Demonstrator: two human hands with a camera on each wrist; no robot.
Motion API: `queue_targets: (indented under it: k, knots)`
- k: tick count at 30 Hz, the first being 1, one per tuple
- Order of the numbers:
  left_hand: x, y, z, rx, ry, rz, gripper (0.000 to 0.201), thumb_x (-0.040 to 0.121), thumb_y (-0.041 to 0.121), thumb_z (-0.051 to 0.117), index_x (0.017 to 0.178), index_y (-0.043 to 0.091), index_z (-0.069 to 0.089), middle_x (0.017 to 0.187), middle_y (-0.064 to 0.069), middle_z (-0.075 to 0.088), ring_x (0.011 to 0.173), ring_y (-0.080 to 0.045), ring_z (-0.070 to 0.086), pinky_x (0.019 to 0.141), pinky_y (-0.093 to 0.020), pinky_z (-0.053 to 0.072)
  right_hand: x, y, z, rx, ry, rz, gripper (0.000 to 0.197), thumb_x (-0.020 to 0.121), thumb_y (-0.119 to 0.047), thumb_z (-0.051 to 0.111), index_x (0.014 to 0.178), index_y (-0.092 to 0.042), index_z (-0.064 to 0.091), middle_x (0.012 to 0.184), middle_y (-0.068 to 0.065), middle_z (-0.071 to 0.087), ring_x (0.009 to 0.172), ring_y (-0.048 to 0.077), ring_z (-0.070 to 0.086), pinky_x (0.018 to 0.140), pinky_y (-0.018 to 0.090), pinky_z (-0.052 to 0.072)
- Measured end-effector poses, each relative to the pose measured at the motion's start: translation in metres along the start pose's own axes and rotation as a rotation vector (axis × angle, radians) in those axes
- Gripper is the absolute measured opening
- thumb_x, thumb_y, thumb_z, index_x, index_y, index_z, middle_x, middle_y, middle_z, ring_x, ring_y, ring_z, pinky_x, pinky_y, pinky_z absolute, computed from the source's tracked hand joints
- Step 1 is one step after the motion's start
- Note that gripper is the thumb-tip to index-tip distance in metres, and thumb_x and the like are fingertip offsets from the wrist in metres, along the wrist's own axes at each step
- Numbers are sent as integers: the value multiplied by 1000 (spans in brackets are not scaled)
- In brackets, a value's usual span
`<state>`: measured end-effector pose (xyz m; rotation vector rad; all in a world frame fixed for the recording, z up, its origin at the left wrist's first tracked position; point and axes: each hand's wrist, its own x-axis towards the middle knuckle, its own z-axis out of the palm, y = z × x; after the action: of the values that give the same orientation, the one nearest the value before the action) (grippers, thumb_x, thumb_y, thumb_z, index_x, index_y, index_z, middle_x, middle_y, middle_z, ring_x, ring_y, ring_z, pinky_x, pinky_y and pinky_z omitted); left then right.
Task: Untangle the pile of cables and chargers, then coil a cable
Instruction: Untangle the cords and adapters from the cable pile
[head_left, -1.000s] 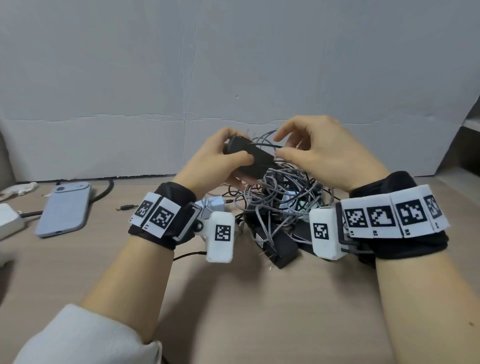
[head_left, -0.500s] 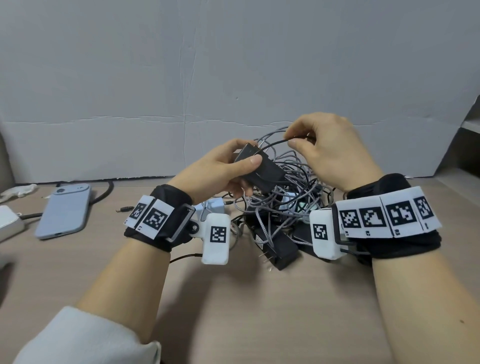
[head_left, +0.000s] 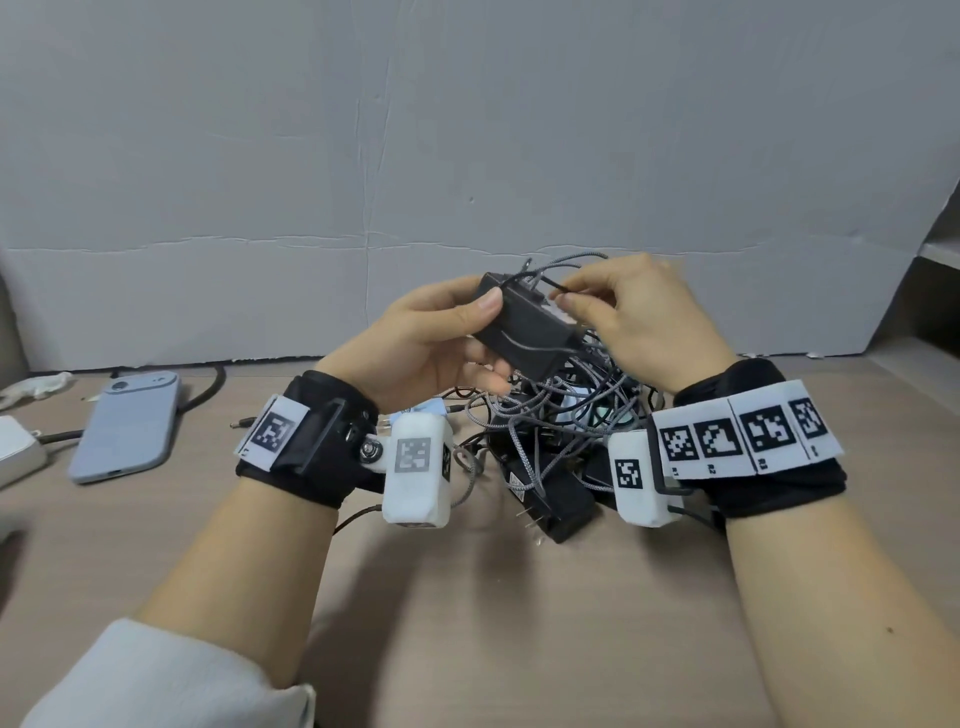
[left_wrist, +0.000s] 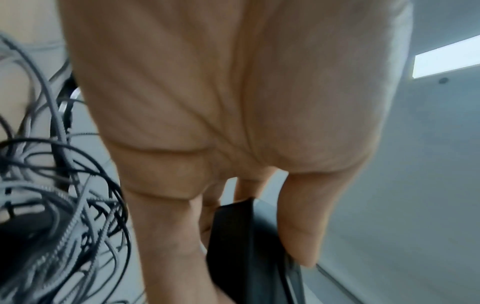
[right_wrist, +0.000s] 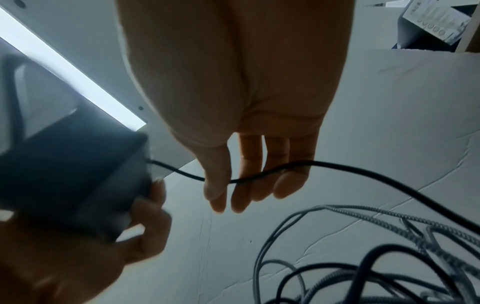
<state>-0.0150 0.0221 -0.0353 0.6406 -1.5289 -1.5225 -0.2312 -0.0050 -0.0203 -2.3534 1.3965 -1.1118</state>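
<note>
Left hand (head_left: 415, 343) grips a black charger brick (head_left: 524, 332) at frame centre of the head view, thumb on top, fingers curled under it, raised above the counter (head_left: 467, 623). Right hand (head_left: 639, 317) just right of the brick pinches a thin black cable (right_wrist: 337, 166) between thumb and fingers; in the right wrist view that cable runs from the brick's end across the fingertips (right_wrist: 241, 197) and off to the right edge. Below both hands, centre of frame, sits the tangled pile of cables (head_left: 561, 410), grey braided and black, on the counter, with a second black charger (head_left: 556, 493) at its lower edge, prongs toward the viewer. A small white plug (head_left: 421, 410) shows behind the left wrist. Left of frame: a light blue phone (head_left: 130, 426) flat on the counter, a white adapter (head_left: 15, 452) at the left edge. Grey cardboard wall (head_left: 467, 156) across the back. Left wrist view blurred; brick between fingers and thumb, cables at left.
</note>
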Motion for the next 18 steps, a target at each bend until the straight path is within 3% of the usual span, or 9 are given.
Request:
queue_targets:
  k: [2, 3, 5, 7, 10, 12, 14, 16, 18]
  knots:
    - [2, 2, 2, -115, 11, 48, 34, 99, 16, 46, 128, 1, 55, 98, -12, 69, 73, -22, 69, 69, -28, 61, -1, -4, 6, -12, -65, -45, 25, 96, -10, 59, 82, -25, 73, 75, -3, 68, 74, 22, 59, 68, 32, 42]
    - [4, 2, 3, -180, 40, 83, 35, 100, 15, 47, 130, -1, 54, 106, -16, 68, 79, -23, 72, 72, -29, 61, -2, -7, 9, 7, -86, -44, 23, 97, -9, 56, 84, -19, 72, 77, 3, 68, 74, 27, 60, 66, 34, 42]
    - [9, 1, 5, -296, 132, 164, 34, 102, 14, 49, 131, -4, 53, 120, -21, 65, 92, -26, 73, 77, -29, 61, -3, -11, 14, -32, -135, -11, 19, 102, -21, 50, 109, -16, 67, 89, 7, 68, 85, 30, 61, 73, 36, 45]
    - [14, -1, 7, -373, 230, 223, 38, 102, 17, 49, 131, -7, 53, 120, -21, 68, 95, -25, 74, 77, -25, 60, -4, -12, 20, -163, -217, 23, 34, 105, -28, 45, 137, -36, 50, 89, 0, 63, 95, 30, 60, 87, 41, 46]
    - [18, -1, 5, -452, 310, 246, 37, 104, 25, 48, 128, -1, 57, 115, -14, 71, 92, -22, 74, 68, -20, 59, -5, -11, 24, -310, -224, 99, 52, 104, -22, 41, 149, -45, 30, 98, 3, 61, 112, 34, 56, 102, 55, 39]
    - [20, 0, 2, -481, 353, 246, 35, 104, 31, 49, 125, 5, 60, 119, -8, 69, 93, -20, 72, 65, -18, 58, -4, -9, 23, -361, -141, 143, 53, 102, -16, 41, 149, -40, 34, 120, 11, 60, 121, 38, 51, 103, 54, 36]
    - [22, 0, -1, -487, 428, 240, 33, 102, 34, 55, 123, 9, 61, 121, -4, 65, 91, -17, 66, 64, -19, 54, -5, -11, 24, -357, -96, 137, 53, 99, -8, 42, 146, -33, 44, 124, 15, 60, 119, 40, 53, 100, 50, 43]
    - [25, -4, -3, -428, 520, 235, 29, 99, 33, 60, 119, 13, 61, 115, -3, 63, 89, -16, 58, 67, -20, 50, -6, -16, 27, -334, -151, 120, 49, 97, -4, 42, 140, -26, 52, 121, 18, 63, 110, 40, 59, 93, 46, 51]
    - [28, -9, -3, -359, 559, 250, 25, 98, 25, 63, 117, 11, 59, 109, -4, 66, 90, -16, 60, 75, -21, 50, -10, -25, 31, -337, -312, 111, 41, 97, -5, 43, 132, -21, 58, 118, 18, 65, 102, 37, 62, 88, 42, 54]
